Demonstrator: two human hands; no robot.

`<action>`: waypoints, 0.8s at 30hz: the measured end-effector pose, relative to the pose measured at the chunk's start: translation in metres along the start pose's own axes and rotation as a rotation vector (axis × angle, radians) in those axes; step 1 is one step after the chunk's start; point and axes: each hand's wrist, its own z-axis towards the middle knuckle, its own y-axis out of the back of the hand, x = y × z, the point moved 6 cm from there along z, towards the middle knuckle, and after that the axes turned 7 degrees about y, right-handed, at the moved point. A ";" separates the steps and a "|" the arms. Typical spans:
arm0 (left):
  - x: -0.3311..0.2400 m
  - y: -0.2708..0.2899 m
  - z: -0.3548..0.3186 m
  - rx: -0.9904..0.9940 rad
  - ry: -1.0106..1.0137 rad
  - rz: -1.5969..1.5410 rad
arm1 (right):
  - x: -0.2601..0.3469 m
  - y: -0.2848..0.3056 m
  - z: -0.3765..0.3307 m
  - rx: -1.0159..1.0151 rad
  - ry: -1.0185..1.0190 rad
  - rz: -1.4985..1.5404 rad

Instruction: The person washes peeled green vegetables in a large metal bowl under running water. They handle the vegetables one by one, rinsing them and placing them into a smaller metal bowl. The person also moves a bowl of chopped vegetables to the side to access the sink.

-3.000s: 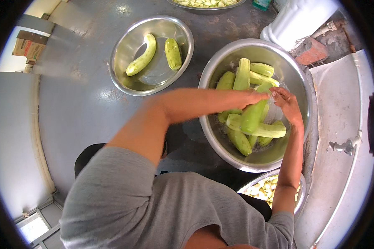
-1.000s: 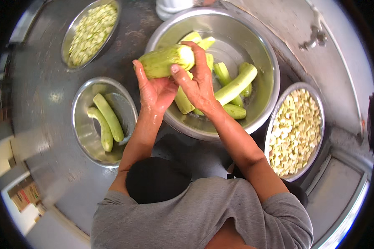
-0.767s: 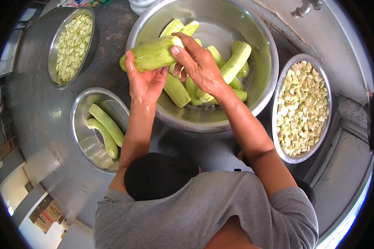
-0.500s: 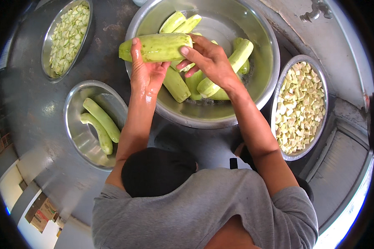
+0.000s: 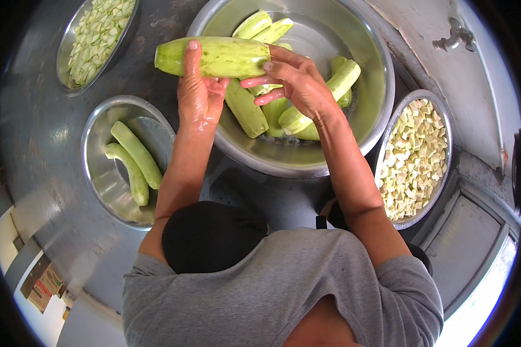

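Grey floor (image 5: 46, 156) beside basin rim (image 5: 283, 170), gourd (image 5: 226, 56) above both

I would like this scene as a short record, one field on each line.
Left hand: grips a pale green gourd, thumb across its top
Right hand: at the gourd's right end
Large bowl: several more gourds
Left bowl: two gourds
Right bowl: chopped pieces
Upper-left bowl: cut slices
Wall: metal tap

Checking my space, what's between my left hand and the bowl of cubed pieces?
The head view shows most of the large basin of gourds between your left hand and that bowl, along with your right hand and forearm.
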 end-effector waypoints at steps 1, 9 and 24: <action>-0.001 0.001 -0.001 0.005 -0.016 0.005 | 0.000 -0.002 0.001 -0.008 -0.003 -0.027; 0.004 -0.002 -0.003 0.018 -0.007 0.018 | -0.001 0.001 -0.003 -0.013 -0.013 -0.031; 0.015 -0.011 0.021 0.128 0.043 0.239 | -0.138 0.360 0.083 -0.935 -0.074 0.051</action>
